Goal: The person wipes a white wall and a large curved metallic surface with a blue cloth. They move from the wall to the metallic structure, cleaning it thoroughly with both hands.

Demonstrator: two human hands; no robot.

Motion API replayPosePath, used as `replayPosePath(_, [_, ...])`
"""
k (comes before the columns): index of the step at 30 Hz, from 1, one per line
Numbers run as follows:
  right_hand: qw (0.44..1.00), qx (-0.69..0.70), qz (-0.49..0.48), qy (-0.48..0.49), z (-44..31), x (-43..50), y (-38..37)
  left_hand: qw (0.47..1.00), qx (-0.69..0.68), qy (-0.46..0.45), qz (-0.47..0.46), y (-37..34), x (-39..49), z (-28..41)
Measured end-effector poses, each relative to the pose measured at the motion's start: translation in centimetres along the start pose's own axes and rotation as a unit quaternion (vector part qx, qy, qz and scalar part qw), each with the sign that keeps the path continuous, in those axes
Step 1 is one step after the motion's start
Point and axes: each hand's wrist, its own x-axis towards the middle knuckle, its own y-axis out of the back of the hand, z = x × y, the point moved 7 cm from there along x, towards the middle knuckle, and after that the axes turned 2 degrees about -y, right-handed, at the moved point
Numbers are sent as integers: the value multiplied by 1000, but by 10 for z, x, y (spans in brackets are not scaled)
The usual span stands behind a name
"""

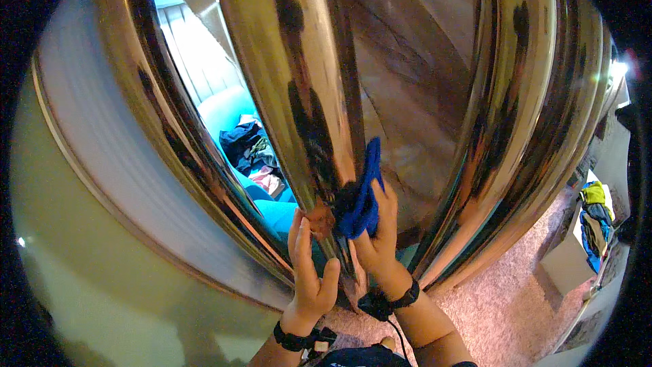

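A tall, glossy gold-coloured upright strip stands before me, its surface mirror-like and bent by the lens. My right hand holds a folded blue cloth against the strip's right side. Lower and to the left, my left hand has its fingertips at the strip's left edge. Its thumb stands apart from the fingers, and nothing is held in it. To the right of the strip is a wide brownish panel with blurry, crease-like marks. Both wrists wear black bands.
Left of the strip, a gap shows a blue seat-like surface with piled clothes. More shiny gold uprights stand at the right. An open box with coloured cloth items rests on the pinkish carpet. A pale wall bounds the left.
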Motion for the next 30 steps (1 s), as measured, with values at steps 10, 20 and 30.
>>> replayPosePath(10, [996, 6, -57, -65, 74, -125, -4, 992, 96, 84, -8, -18, -31, -13])
replayPosePath(20, [988, -105, -38, 111, 1, -51, -11, 990, 21, 138, -29, -13, -29, -5])
replayPosePath(30, [963, -197, 10, 185, -3, -74, -19, 977, 198, 19, -80, -7, -43, 2])
